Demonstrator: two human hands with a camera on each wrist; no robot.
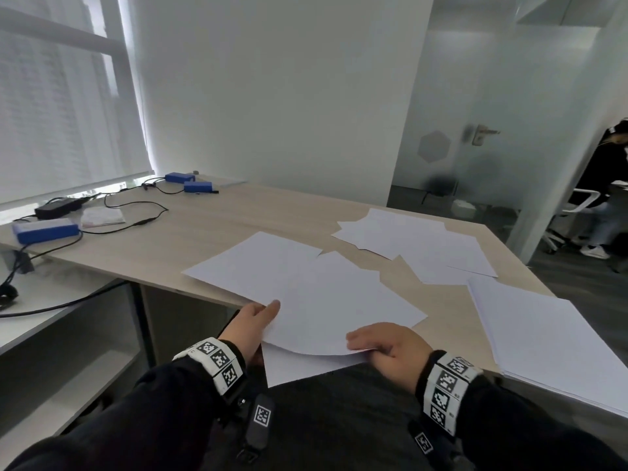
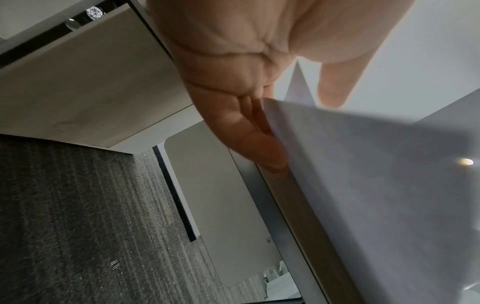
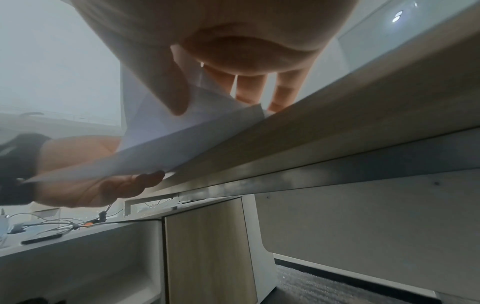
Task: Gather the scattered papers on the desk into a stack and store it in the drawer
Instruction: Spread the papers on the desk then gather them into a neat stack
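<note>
Several white sheets lie scattered on the light wood desk (image 1: 210, 226). The nearest sheets (image 1: 339, 300) overhang the desk's front edge, and both hands hold them. My left hand (image 1: 261, 314) grips their left side, thumb on top and fingers underneath, as the left wrist view shows with the left hand (image 2: 298, 131) on the paper (image 2: 376, 174). My right hand (image 1: 367, 341) pinches the near edge, fingers above and thumb below; the right wrist view shows the right hand (image 3: 215, 96) on a curled sheet (image 3: 161, 131). Another sheet (image 1: 248, 263) lies partly under them. More sheets (image 1: 414, 236) sit further back. A neat stack (image 1: 543, 338) lies at right.
Blue boxes (image 1: 44, 229), a black adapter (image 1: 57, 207) and cables crowd the desk's far left. A white side shelf (image 1: 40, 314) stands lower left. Under the desk is a wood-fronted cabinet (image 3: 207, 246). A seated person (image 1: 605, 185) is at far right, beyond a glass door (image 1: 475, 158).
</note>
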